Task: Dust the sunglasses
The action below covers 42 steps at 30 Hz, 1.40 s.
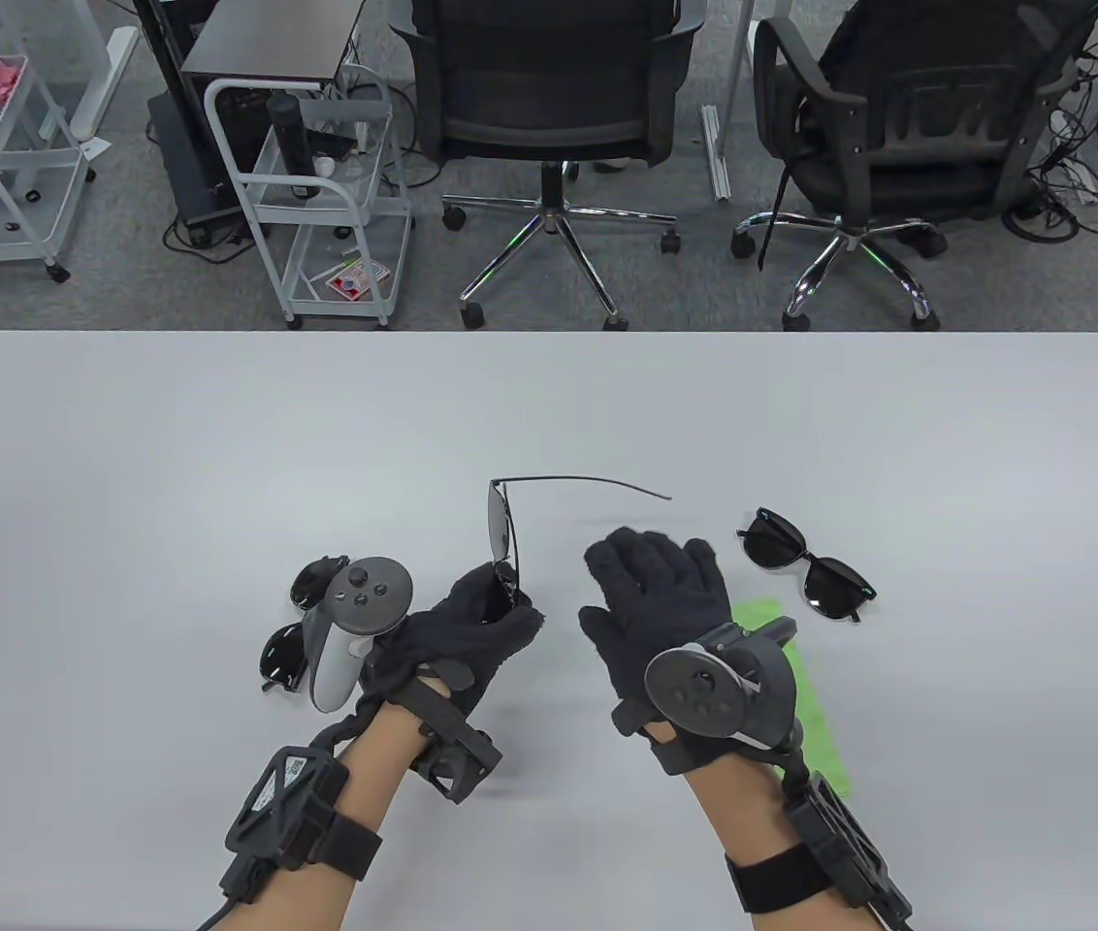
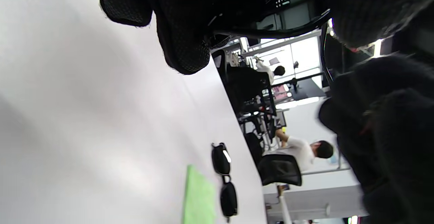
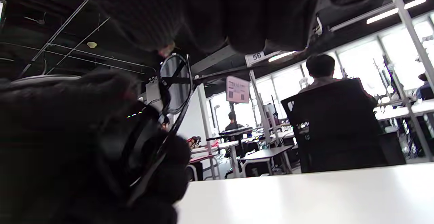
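Note:
My left hand [image 1: 486,621] grips a thin-framed pair of sunglasses [image 1: 502,529] by its lower lens, holding it on edge above the table, one temple arm [image 1: 597,483] stretching out to the right. My right hand [image 1: 656,587] hovers beside it, fingers straight and holding nothing. Under the right wrist lies a green cloth [image 1: 806,698]. A second black pair [image 1: 809,565] lies on the table right of the right hand, and shows beside the green cloth [image 2: 198,198] as two dark lenses [image 2: 224,180] in the left wrist view. A third pair [image 1: 292,630] lies behind the left hand's tracker.
The white table [image 1: 219,456] stretches wide to the left and back. Beyond its far edge stand two office chairs [image 1: 549,107] and a white wire trolley [image 1: 321,194]. In the right wrist view people sit at desks far behind.

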### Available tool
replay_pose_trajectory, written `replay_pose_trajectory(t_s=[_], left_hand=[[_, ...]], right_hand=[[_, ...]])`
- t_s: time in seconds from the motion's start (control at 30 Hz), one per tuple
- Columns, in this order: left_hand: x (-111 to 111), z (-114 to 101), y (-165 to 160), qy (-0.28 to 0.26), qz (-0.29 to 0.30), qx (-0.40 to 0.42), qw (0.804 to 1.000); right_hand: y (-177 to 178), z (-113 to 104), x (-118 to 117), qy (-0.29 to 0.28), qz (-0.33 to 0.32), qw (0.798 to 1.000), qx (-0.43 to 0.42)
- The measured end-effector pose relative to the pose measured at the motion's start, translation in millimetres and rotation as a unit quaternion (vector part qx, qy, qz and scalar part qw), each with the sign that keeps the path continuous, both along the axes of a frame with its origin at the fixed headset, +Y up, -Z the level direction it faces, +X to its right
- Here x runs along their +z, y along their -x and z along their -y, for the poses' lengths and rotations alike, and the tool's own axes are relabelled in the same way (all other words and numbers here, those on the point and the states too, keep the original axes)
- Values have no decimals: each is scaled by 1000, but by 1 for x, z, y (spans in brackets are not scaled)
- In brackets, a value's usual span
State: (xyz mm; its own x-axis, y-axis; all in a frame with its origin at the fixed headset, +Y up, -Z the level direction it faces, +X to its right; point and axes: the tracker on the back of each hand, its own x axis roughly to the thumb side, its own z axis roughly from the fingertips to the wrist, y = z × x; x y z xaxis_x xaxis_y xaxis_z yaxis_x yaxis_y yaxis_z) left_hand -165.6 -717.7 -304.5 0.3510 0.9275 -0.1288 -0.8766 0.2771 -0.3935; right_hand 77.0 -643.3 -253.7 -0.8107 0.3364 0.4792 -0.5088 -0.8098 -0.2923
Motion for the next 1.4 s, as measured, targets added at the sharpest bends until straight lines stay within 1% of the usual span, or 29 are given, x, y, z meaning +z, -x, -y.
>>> replay_pose_trajectory(t_s=[0.1,0.2,0.27,0.3,0.37,0.4,0.47,0.53,0.57,0.6,0.63,0.7,0.83,0.97,1.1,1.17,1.23,1.27,1.33,1.37,1.4], left_hand=[[1,1,-5,14,17,35,999],[5,2,-15,22,51,55,997],[7,1,-23,23,79,62,995],[8,0,-28,21,96,66,993],[9,0,-33,22,115,66,991],[10,0,-34,23,122,66,990],[10,1,-36,29,141,66,987],[10,2,-37,28,146,64,987],[10,2,-37,25,148,66,987],[10,1,-37,22,148,67,986],[9,0,-36,18,143,65,987],[9,-1,-34,14,130,69,989],[5,-2,-23,16,94,97,991],[1,-3,-9,20,45,150,987],[1,-3,-8,17,51,138,989],[1,-3,-7,13,52,132,990],[0,-3,-5,5,47,118,992],[-1,-4,-3,1,43,109,993],[-2,-5,1,-14,23,76,997],[-3,-6,4,-26,11,56,998],[-3,-7,6,-35,2,39,999]], right_hand=[[0,17,-9,69,-9,996,-48],[-5,39,-19,159,-18,979,-128],[-7,54,-25,232,-49,951,-197],[-7,61,-27,268,-72,931,-238],[-8,69,-29,309,-102,894,-308],[-9,71,-30,323,-113,871,-352],[-11,72,-31,330,-128,847,-397],[-13,71,-32,329,-132,843,-404],[-14,73,-33,333,-134,835,-416],[-15,75,-34,340,-139,822,-436],[-17,77,-34,349,-139,803,-462],[-20,78,-34,351,-134,792,-482],[-29,77,-35,345,-123,799,-476],[-33,80,-35,356,-134,783,-492],[-30,81,-35,361,-139,781,-490],[-32,83,-35,371,-137,777,-490],[-36,82,-35,384,-122,780,-478],[-39,81,-35,387,-114,788,-465],[-49,71,-37,362,-87,844,-386],[-56,62,-38,330,-61,887,-316],[-63,54,-39,299,-37,923,-239]])
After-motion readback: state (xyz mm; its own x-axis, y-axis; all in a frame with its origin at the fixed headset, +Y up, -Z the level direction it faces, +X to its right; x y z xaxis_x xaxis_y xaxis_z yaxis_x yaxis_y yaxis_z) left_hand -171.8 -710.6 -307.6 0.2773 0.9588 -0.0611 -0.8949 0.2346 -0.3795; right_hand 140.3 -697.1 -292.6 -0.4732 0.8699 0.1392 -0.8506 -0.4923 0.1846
